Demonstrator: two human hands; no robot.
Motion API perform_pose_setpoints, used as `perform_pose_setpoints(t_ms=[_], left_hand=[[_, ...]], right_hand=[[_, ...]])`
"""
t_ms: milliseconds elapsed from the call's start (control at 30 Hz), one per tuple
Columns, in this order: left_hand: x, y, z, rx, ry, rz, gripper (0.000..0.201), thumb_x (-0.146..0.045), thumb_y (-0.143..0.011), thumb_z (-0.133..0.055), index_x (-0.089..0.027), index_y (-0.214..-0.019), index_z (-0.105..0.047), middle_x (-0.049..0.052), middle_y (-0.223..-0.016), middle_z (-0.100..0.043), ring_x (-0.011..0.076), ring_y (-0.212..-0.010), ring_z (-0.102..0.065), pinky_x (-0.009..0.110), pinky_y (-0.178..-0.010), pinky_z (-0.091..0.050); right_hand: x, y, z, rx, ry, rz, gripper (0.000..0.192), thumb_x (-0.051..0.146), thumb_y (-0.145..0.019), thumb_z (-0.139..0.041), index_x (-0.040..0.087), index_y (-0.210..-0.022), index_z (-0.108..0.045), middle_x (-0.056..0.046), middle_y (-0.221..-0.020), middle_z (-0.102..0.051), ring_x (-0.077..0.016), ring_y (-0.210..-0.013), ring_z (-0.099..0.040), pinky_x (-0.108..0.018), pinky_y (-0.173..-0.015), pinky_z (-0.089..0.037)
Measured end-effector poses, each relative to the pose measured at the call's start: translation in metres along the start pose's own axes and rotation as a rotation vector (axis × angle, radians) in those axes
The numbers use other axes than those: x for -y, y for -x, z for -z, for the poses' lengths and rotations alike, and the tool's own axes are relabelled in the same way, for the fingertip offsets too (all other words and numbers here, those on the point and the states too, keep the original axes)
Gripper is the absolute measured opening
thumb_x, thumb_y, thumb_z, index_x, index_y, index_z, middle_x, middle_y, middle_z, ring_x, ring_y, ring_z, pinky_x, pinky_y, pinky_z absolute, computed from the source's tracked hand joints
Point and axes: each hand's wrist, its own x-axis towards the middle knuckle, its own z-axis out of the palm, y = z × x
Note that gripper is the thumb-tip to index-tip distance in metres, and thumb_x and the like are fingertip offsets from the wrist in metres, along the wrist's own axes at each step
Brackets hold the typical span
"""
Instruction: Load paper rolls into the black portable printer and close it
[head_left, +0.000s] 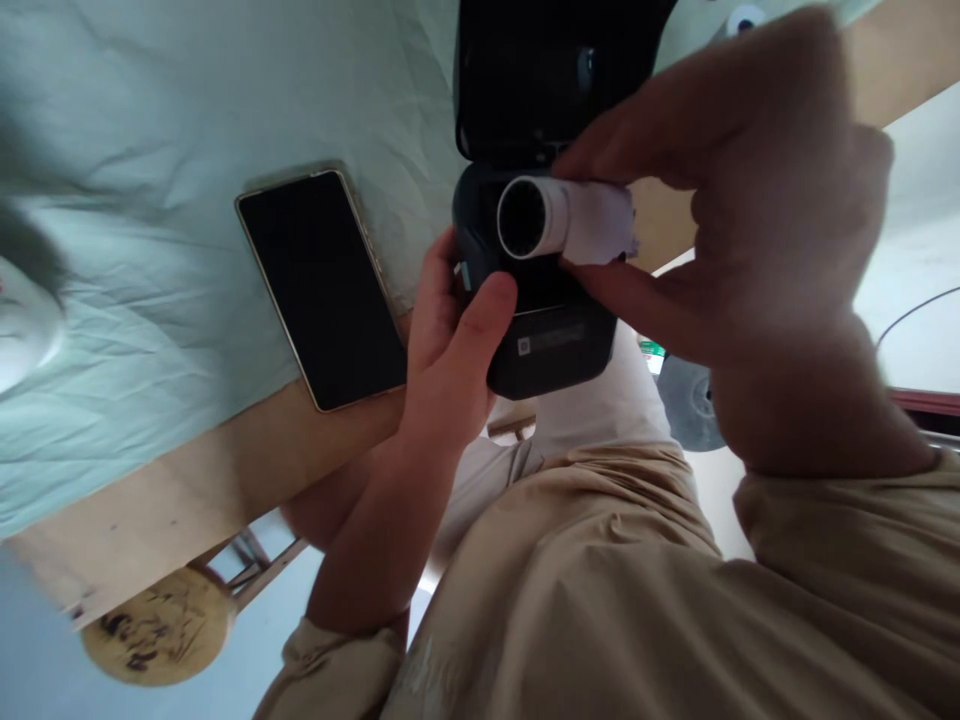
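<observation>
The white paper roll (pixel 596 220) was at the mouth of a dark, open device (pixel 551 350), its hollow end turned to the left and its ragged paper edge to the right. Whether it touched the compartment's walls could not be told. The right hand (pixel 772 210) was pinching the roll, with one digit along its upper side and another beneath. The left hand (pixel 454 370) was gripping the device, thumb over the near rim and fingers around its left side. The hinged lid (pixel 510 90) stood swung back from the compartment, its far end cut off by the frame, leaving the mouth open toward the head.

The device was held about where the surface (pixel 187 480) met the lap; whether it rested on anything was unclear. To its left lay a phone (pixel 322 290), its lower end on the bare wooden border, short of the outer edge, and its corner just beside the left hand. Green cloth (pixel 150 150) stretched widely from the phone to a white object (pixel 26 325) at the left frame edge. A stool (pixel 161 630) stood below the wooden border, and a grey round object (pixel 686 400) showed partly behind the right wrist.
</observation>
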Motion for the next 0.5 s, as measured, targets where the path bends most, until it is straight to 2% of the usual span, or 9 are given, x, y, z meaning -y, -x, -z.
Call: perform_pose_setpoints(t_ms=[100,167,267,333,433,500], left_hand=[[-0.001,0.001,-0.002,-0.006,0.033,0.013,0.018,-0.024,-0.095,-0.068,-0.028,-0.113,-0.069,0.002,-0.114,-0.074,0.0227,-0.123,-0.072,0.038,-0.107,-0.062],[-0.002,0.001,-0.003,-0.005,0.057,0.015,0.015,-0.023,-0.097,-0.066,-0.027,-0.112,-0.069,0.001,-0.11,-0.073,0.0217,-0.122,-0.072,0.038,-0.112,-0.059],[-0.001,0.001,-0.003,0.019,0.059,0.009,0.011,-0.024,-0.097,-0.067,-0.027,-0.108,-0.069,0.0,-0.101,-0.073,0.0213,-0.123,-0.071,0.037,-0.117,-0.056],[0.001,0.0,-0.001,0.036,0.045,-0.003,0.011,-0.027,-0.096,-0.07,-0.026,-0.107,-0.069,0.0,-0.098,-0.072,0.0215,-0.121,-0.072,0.038,-0.119,-0.055],[0.004,-0.002,0.003,0.064,0.032,-0.043,0.014,-0.03,-0.095,-0.073,-0.025,-0.107,-0.07,0.0,-0.098,-0.073,0.0209,-0.113,-0.073,0.04,-0.118,-0.056],[0.005,-0.003,0.005,0.09,0.015,-0.062,0.016,-0.033,-0.093,-0.075,-0.025,-0.107,-0.071,0.001,-0.099,-0.074,0.021,-0.109,-0.073,0.04,-0.115,-0.058]], right_hand=[[0.001,0.004,0.002,-0.018,0.214,0.298,0.012,0.02,-0.09,-0.062,0.029,-0.097,-0.065,0.008,-0.114,-0.075,-0.0168,-0.104,-0.073,-0.036,-0.09,-0.06],[-0.002,0.006,0.003,-0.065,0.281,0.413,0.01,0.018,-0.095,-0.057,0.026,-0.093,-0.062,0.009,-0.107,-0.076,-0.0132,-0.093,-0.072,-0.032,-0.079,-0.056],[-0.007,0.004,0.002,-0.063,0.266,0.433,0.009,0.015,-0.091,-0.062,0.024,-0.09,-0.062,0.006,-0.093,-0.074,-0.013,-0.085,-0.07,-0.031,-0.072,-0.052],[-0.008,0.002,0.002,-0.017,0.253,0.445,0.011,0.014,-0.088,-0.064,0.024,-0.093,-0.064,0.006,-0.097,-0.074,-0.0127,-0.09,-0.071,-0.03,-0.076,-0.055],[-0.007,-0.002,0.003,0.025,0.268,0.45,0.019,0.026,-0.1,-0.059,0.028,-0.117,-0.068,0.008,-0.106,-0.075,-0.0072,-0.096,-0.072,-0.024,-0.088,-0.06],[-0.008,-0.005,0.007,0.092,0.257,0.468,0.028,0.033,-0.104,-0.054,0.028,-0.13,-0.066,0.006,-0.11,-0.073,-0.0053,-0.099,-0.071,-0.022,-0.092,-0.061]])
